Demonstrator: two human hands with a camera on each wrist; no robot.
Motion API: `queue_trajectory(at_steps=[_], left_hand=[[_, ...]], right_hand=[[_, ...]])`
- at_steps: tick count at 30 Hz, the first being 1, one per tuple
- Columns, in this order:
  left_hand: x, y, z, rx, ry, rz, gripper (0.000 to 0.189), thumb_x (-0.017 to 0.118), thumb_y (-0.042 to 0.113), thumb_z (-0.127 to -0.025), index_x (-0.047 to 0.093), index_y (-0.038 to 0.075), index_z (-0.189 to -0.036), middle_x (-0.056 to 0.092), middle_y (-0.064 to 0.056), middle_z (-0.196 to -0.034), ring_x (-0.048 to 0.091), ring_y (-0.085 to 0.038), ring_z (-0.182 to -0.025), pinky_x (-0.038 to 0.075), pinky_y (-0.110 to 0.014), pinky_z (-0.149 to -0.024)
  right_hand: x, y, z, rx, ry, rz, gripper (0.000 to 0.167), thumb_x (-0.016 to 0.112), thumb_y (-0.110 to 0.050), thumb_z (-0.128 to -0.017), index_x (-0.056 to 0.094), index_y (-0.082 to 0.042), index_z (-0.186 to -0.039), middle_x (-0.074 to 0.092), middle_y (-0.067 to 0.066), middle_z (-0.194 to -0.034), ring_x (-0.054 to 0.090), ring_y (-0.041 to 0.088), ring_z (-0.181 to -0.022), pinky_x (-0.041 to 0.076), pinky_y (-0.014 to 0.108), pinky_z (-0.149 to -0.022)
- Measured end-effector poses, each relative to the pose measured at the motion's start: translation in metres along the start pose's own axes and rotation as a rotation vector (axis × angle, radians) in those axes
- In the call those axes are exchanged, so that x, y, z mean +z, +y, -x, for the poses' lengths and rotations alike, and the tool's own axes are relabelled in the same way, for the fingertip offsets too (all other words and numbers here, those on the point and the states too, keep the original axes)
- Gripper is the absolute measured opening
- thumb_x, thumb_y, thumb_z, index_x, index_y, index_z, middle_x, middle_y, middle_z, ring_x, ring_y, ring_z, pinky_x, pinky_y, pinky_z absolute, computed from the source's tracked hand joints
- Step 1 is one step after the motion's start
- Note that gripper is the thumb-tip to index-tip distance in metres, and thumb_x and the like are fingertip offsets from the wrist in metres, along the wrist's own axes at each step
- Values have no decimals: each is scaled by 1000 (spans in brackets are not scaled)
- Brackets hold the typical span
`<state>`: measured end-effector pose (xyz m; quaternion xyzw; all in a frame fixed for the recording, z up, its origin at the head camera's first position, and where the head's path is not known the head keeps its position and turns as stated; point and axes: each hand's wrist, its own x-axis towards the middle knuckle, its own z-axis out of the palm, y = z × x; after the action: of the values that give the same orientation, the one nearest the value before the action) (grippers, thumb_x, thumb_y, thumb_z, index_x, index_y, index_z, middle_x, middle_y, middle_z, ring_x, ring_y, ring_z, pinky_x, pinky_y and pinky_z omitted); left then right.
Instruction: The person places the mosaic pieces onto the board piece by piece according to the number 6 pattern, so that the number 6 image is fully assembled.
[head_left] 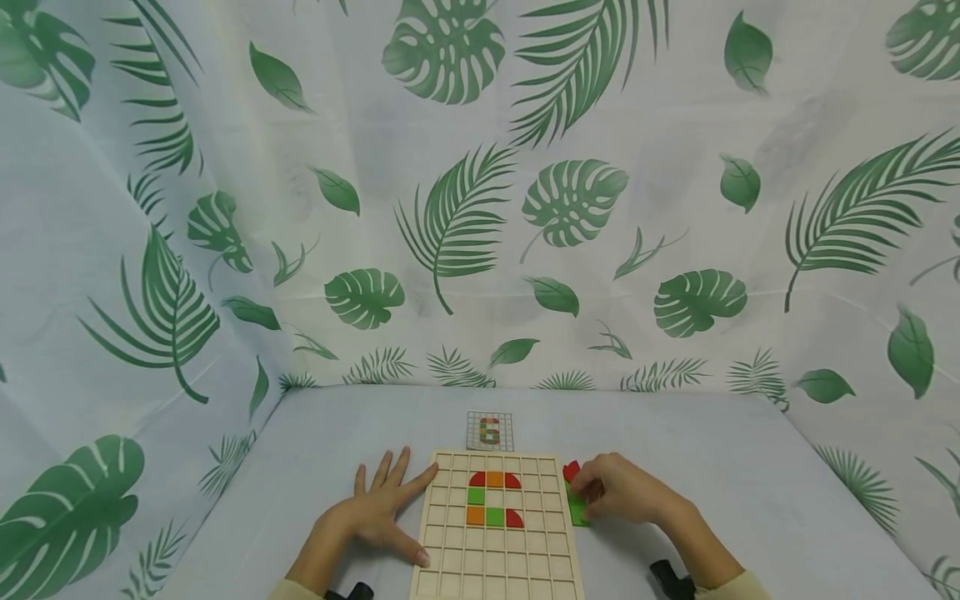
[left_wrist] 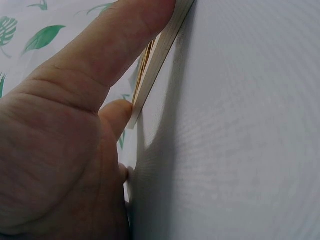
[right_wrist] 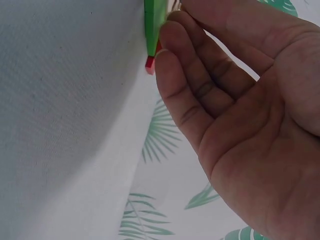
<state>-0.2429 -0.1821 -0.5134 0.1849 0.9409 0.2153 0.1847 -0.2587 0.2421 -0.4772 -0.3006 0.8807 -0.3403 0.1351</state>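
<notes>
A wooden grid board [head_left: 495, 575] lies on the table, with red rounded tiles [head_left: 513, 518], orange square tiles [head_left: 495, 479] and green square tiles [head_left: 476, 496] set in its upper middle cells. My left hand [head_left: 378, 508] has its fingers spread, with the thumb and a fingertip at the board's left edge. On the right, my right hand [head_left: 622, 487] bends its fingers over loose green tiles [head_left: 577, 510] beside the board; a red tile [head_left: 572, 470] lies just behind. In the right wrist view, fingertips [right_wrist: 167, 65] are right beside the green tiles. I cannot tell whether they pinch one.
Behind the board's far edge lies a small gridded card [head_left: 478, 429] with a printed coloured pattern. A pale cloth [head_left: 360, 417] covers the table. Leaf-print curtains [head_left: 480, 350] stand at the back and both sides.
</notes>
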Motion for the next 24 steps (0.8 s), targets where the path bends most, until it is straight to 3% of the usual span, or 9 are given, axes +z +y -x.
queue_trajectory(at_steps=[24], left_hand=[[1, 0, -1, -10, 0, -9, 130, 87, 75, -60, 21, 40, -165, -7, -21, -175, -15, -49, -159, -13, -81, -116]], right_hand=[[6, -4, -2, 33, -54, -21, 23, 89, 4, -73, 81, -9, -90, 74, -3, -83, 63, 4, -70, 56, 22, -64]])
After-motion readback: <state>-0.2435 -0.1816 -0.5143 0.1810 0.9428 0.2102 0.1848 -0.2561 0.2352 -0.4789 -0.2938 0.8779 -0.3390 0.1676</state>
